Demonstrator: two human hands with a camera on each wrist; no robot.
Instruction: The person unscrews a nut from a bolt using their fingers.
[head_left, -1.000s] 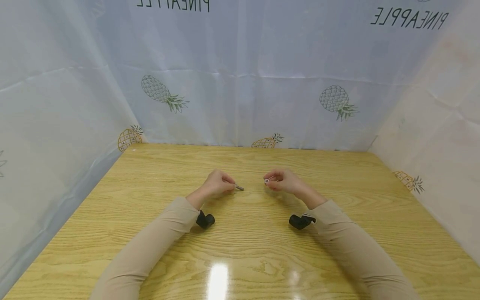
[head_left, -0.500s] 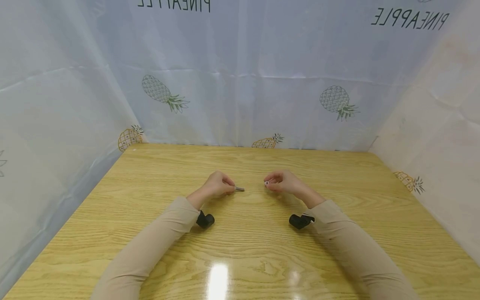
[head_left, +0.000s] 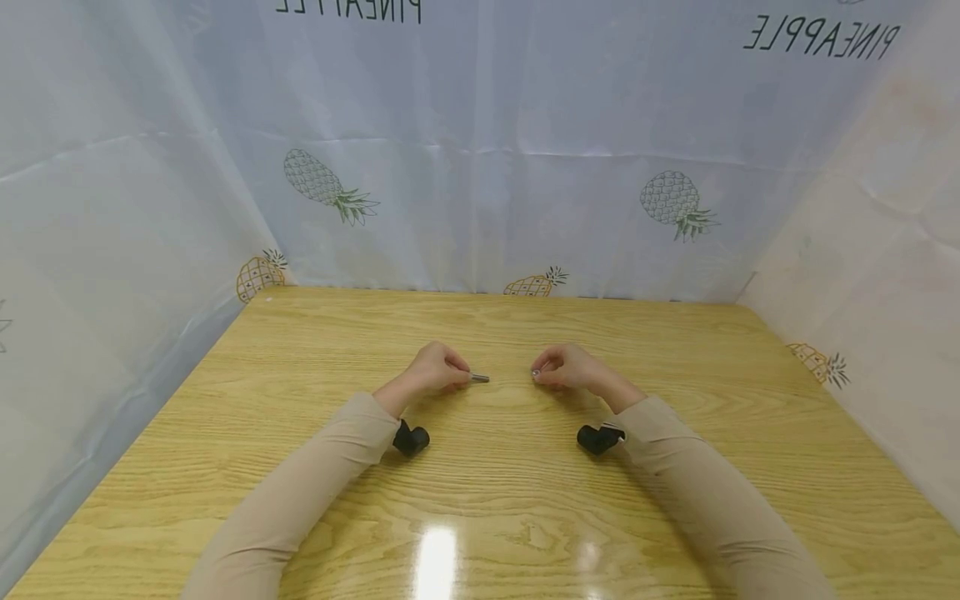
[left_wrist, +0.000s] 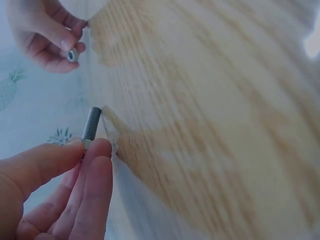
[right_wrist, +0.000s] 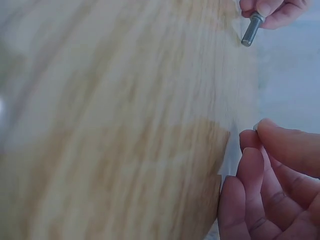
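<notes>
Between its thumb and fingertips my left hand pinches a metal bolt near one end. The bolt's threaded shank sticks out toward the right hand, and its gripped end is mostly covered by the fingers. Across a gap, my right hand pinches a small metal nut between thumb and forefinger. In the right wrist view only a sliver of the nut shows past the fingertips. Bolt and nut are apart, facing each other close over the table.
The wood-grain table stretches out on all sides of the hands. A pale curtain printed with pineapples hangs behind it and along both sides. Black wrist cameras sit below both wrists.
My right hand has shifted slightly right and down, and the nut's face has turned in the fingers. The bolt has tilted from slanting to nearly level; the left hand has hardly moved.
</notes>
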